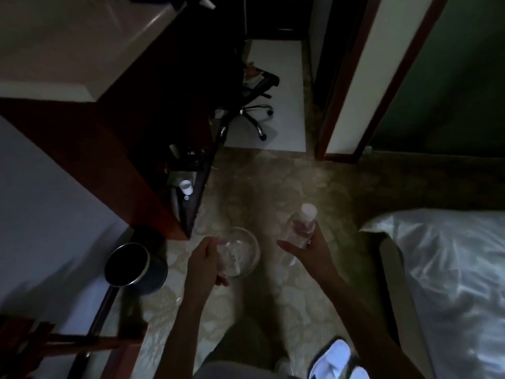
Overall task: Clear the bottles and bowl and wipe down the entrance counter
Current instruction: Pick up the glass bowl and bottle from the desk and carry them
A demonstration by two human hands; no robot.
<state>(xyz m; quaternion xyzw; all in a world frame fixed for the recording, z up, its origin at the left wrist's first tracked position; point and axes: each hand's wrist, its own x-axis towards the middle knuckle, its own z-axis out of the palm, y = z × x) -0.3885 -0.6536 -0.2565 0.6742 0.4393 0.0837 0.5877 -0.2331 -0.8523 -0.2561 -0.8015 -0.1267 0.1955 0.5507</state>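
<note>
Head view: left hand (203,262) grip curled round clear glass bowl (240,253), right hand (311,247) grip wrapped on white-capped bottle (299,231), both carried off the desk (54,45) far-left, likely toward the near-left bin (128,265).

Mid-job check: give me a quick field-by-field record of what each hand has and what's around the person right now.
left hand: grips the rim of a clear glass bowl, held over the floor
right hand: holds a clear plastic bottle with a white cap, tilted
bowl contents: too dim to tell
bin: dark, round, open-topped, on the floor to the left of the bowl
cabinet: dark red wood, upper left, a small white cup on its low shelf
bed: at right, white cover
lighting: dim
</note>
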